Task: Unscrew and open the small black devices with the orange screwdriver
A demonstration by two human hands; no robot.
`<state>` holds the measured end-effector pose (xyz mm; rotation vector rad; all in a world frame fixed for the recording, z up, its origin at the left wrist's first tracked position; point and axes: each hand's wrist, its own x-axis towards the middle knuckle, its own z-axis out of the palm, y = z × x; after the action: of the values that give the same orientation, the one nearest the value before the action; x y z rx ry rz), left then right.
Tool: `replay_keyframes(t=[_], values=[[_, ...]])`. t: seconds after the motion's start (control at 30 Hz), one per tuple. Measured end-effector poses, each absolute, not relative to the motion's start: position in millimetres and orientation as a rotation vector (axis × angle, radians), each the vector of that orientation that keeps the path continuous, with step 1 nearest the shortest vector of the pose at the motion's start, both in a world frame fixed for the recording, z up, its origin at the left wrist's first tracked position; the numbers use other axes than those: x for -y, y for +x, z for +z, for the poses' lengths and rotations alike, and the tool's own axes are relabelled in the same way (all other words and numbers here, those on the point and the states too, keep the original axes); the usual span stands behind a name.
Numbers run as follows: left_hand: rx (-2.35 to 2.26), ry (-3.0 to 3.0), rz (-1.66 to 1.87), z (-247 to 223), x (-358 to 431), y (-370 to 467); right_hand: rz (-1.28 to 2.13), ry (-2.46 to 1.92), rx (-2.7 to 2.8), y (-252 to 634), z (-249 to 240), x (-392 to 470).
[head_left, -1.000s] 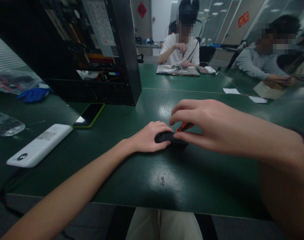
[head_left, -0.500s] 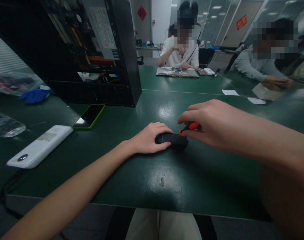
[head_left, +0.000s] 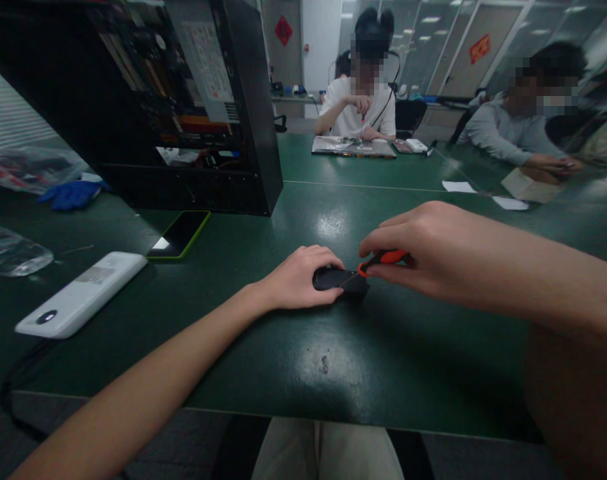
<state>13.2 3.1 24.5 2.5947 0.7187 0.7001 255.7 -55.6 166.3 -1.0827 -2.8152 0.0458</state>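
A small black object (head_left: 350, 280) rests on the green table, and my left hand (head_left: 303, 277) is wrapped round its left end. My right hand (head_left: 408, 250) grips a screwdriver with a red and black handle (head_left: 393, 256). The thin shaft points down and left over the top of the black object. Whether the tip touches its surface is too small to tell. The fingers of my left hand hide part of the object.
On the left are a white device (head_left: 83, 293), a green-edged phone (head_left: 179, 235), a blue glove (head_left: 70, 195) and plastic bags. An open computer case (head_left: 268, 133) stands behind. Two people sit across the table (head_left: 223, 347).
My right hand and the screwdriver have shifted slightly to the right, and the screwdriver lies a little lower. The black object's right end has moved slightly left.
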Motion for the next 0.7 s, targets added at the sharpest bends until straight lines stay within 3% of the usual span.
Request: replay_keyframes(t=[0.27,0.53,0.7], values=[[-0.713,2.645,0.560,36,-6,1,0.077,-1.103,2.780,286,152,38],[-0.730,2.645,0.598,28,2,13,0.468,-1.236,2.734,314,86,32],[-0.726,2.600,0.606,27,2,13,0.515,-1.235,2.597,336,86,35]])
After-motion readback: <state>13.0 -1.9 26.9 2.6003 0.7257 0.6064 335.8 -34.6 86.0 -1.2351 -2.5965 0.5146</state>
